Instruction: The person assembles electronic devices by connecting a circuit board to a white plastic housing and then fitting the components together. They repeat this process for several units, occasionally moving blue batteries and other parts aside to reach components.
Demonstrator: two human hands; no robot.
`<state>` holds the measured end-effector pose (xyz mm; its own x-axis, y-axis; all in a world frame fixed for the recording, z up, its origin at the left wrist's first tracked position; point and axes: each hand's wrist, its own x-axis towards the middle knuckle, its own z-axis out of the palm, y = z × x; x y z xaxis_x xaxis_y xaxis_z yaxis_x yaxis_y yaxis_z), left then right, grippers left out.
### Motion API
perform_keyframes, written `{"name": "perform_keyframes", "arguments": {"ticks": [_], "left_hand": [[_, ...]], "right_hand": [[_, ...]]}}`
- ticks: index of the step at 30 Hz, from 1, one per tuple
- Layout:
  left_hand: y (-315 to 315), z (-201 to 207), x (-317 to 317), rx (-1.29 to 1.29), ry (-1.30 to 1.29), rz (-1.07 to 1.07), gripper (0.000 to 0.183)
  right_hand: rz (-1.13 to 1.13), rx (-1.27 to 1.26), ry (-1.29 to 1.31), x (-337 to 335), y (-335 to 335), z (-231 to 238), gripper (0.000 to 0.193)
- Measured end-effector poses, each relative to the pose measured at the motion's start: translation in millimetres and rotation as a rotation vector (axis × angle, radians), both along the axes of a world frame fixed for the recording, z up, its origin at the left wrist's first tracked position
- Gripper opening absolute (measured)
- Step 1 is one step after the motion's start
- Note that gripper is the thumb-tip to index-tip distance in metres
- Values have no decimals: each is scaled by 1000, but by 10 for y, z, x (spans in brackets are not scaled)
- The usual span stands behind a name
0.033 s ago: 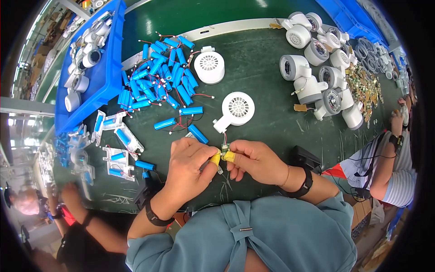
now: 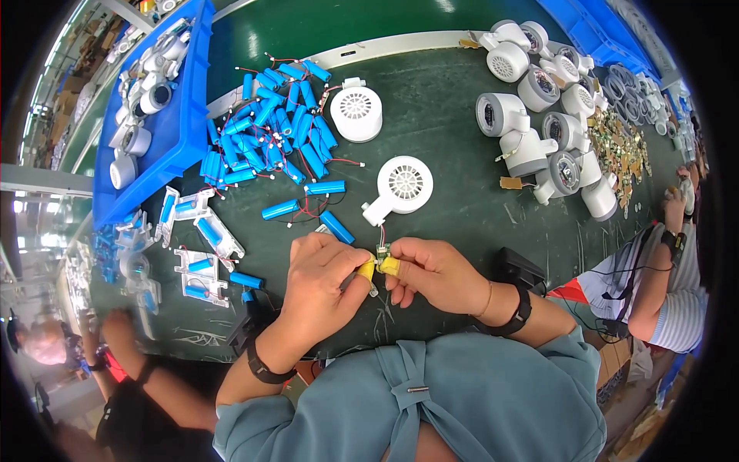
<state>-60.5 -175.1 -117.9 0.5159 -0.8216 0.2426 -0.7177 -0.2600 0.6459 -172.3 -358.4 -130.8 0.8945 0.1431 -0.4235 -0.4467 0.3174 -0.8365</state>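
Note:
In front of my body my two hands meet, yellow covers on the thumbs. My right hand pinches a small green circuit board between thumb and forefinger. Thin wires run from it up to a white round fan-like housing, which lies flat with its vented face up and its short neck toward me. My left hand is closed in a pinch against the board's left side; its fingers hide what they grip. Just beyond the left hand lie loose blue cylindrical batteries with red and black leads.
A second white housing stands farther back, beside a heap of blue batteries. White plastic frames holding batteries and a blue bin are left. White housings and small boards crowd the right. Co-workers sit on both sides.

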Motion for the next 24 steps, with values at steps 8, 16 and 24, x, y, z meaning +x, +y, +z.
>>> {"name": "perform_keyframes", "arguments": {"ticks": [8,16,24], "left_hand": [[-118,43,-150,2,-305,15,24],[-154,-49,-255,-105,-143,79,28],[-151,-41,-168,-105,-195,25,24]], "right_hand": [[-133,-437,-180,-49,176,6,13],[-251,-665,-351,-70,274,-155,12],[-239,-817,-439,-65,267,-175,13]]}}
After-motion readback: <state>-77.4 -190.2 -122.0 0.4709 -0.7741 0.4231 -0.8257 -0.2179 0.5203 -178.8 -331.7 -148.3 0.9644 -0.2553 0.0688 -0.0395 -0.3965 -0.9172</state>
